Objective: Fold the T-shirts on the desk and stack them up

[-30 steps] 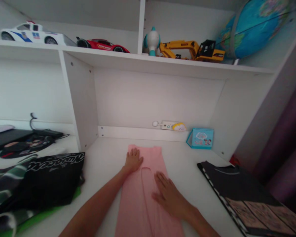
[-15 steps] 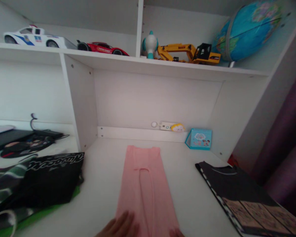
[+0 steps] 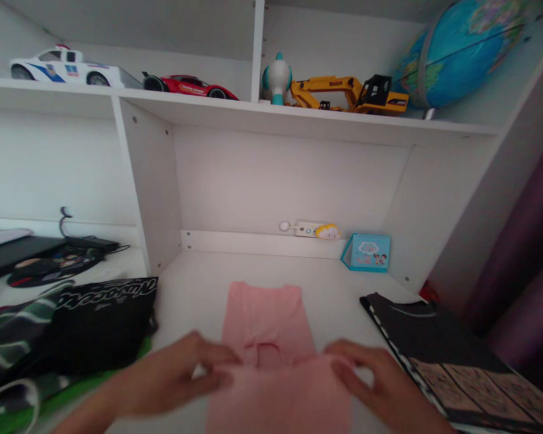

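Observation:
A pink garment, folded into a long strip, lies on the white desk in front of me. Its near end is lifted and partly doubled over toward the far part. My left hand pinches the left corner of that raised edge between thumb and fingers. At the right corner, my right hand grips the cloth the same way. The fold between the hands hangs toward me and covers the middle of the garment. Both hands are slightly blurred.
To the left lies a pile of black and green clothes. On the right is a folded dark shirt. A blue desk calendar stands at the back near a power strip. Overhead, a shelf carries toy vehicles and a globe.
Both hands have come up from the near edge, raising the garment's near end and bringing it forward over the rest. Earlier the garment lay flat, with the left hand resting on it.

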Available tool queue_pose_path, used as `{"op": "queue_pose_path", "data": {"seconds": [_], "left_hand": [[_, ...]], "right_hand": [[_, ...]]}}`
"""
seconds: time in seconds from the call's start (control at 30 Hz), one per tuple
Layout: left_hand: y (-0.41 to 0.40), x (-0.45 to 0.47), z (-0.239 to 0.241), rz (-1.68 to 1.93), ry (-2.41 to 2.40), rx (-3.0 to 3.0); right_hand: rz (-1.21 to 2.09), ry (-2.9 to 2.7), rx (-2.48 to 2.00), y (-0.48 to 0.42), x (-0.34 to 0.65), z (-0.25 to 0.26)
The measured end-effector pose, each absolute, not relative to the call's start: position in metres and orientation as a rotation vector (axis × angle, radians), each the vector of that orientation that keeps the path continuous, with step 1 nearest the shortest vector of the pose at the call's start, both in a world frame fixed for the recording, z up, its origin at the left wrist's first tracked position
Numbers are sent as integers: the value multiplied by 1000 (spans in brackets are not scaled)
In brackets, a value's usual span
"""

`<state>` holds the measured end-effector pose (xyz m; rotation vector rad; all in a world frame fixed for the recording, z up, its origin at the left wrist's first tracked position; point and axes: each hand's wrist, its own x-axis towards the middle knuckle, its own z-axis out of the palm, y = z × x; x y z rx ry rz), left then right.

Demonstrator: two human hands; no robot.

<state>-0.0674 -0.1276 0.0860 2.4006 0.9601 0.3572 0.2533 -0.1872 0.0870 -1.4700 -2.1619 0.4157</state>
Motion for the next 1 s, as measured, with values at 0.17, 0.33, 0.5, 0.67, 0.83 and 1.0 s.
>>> {"op": "queue_pose_path", "data": {"seconds": [0.17,0.33,0.5,0.67,0.83,1.0], "left_hand": [[-4,-30,97,380,1086,2265],[41,-26,45,359,1303,2203],[42,-37,28,440,1325,2227],[46,-34,23,497,1453,2239],[38,-25,27,561,1620,2264],[10,-1,40,569,1576,2548]], "right_hand": [[501,-1965,-1588,-52,252,71],[472,-1943,-1678,-6,243,23],[381,-1950,-1724,-3,241,14],[288,-1932,-1888,6,233,13],[149,-1879,-2002,-5,217,20],[82,-2143,-1774,-35,205,24]]}}
